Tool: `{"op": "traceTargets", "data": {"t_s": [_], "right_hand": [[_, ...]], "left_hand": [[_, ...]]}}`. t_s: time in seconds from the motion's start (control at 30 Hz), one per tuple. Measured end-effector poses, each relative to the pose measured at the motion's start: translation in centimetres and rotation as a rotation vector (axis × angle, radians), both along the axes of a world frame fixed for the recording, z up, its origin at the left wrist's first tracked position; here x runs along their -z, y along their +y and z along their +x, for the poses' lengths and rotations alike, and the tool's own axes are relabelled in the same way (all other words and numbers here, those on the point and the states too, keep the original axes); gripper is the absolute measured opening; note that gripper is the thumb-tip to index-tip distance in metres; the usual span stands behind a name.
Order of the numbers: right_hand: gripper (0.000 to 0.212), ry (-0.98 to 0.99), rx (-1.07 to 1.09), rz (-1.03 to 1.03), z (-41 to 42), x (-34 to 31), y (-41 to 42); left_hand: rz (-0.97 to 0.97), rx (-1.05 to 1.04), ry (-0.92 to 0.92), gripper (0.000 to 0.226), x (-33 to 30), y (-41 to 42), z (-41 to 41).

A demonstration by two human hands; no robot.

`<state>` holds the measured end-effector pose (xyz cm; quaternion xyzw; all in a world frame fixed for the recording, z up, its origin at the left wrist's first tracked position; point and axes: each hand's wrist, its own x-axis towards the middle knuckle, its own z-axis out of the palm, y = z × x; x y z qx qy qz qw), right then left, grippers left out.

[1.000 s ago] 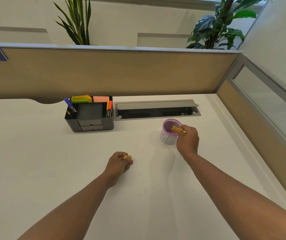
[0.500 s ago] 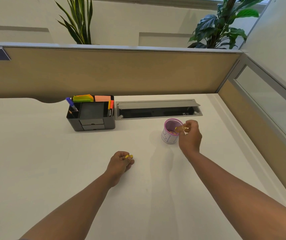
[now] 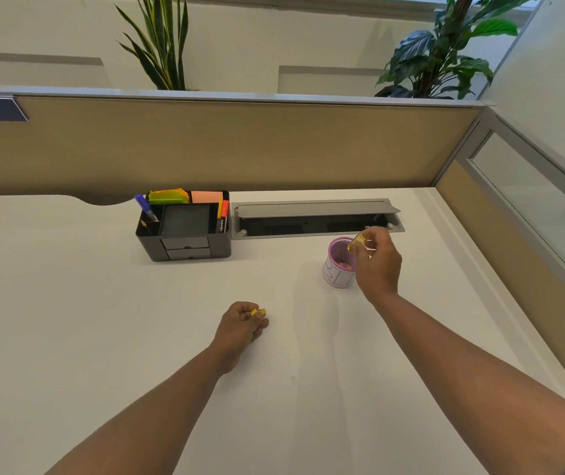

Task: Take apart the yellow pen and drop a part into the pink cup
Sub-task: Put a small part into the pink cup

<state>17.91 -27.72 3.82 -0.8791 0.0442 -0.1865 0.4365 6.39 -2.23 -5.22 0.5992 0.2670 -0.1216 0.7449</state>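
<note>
Right hand (image 3: 378, 265) lifting slightly, now pinching yellow pen part (image 3: 357, 242) over pink cup (image 3: 339, 267) rim; left hand (image 3: 240, 325) resting on table (image 3: 68, 320), clenching small yellow piece (image 3: 258, 312); cup contents unclear.

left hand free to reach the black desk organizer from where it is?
Probably yes: bare white desk lies between the left hand and the black desk organizer, but its fingers already pinch a small yellow pen piece.

Pen parts largely hidden in both hands

The left hand (image 3: 240, 322) covers all but a yellow tip (image 3: 258, 312); the right hand (image 3: 377, 262) hides the pink cup (image 3: 337, 269)'s right side, its yellow piece (image 3: 357, 241) motion-blurred. Cup contents are too small to tell.
</note>
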Motion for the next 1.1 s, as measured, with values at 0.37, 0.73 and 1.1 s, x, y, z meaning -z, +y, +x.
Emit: {"op": "traceTargets", "data": {"t_s": [0.37,0.73,1.1], "right_hand": [[0.045,0.034,0.073,0.167,-0.5,0.0,0.0],[0.029,0.218,-0.042,0.635,-6.9,-1.2,2.6],[0.021,0.467,-0.38,0.807,-12.0,-1.6,7.8]], "left_hand": [[0.048,0.035,0.012,0.016,-0.6,0.0,0.0],[-0.071,-0.03,-0.099,0.019,-5.7,0.5,-1.9],[0.145,0.0,-0.267,0.027,-11.9,1.6,-5.6]]}}
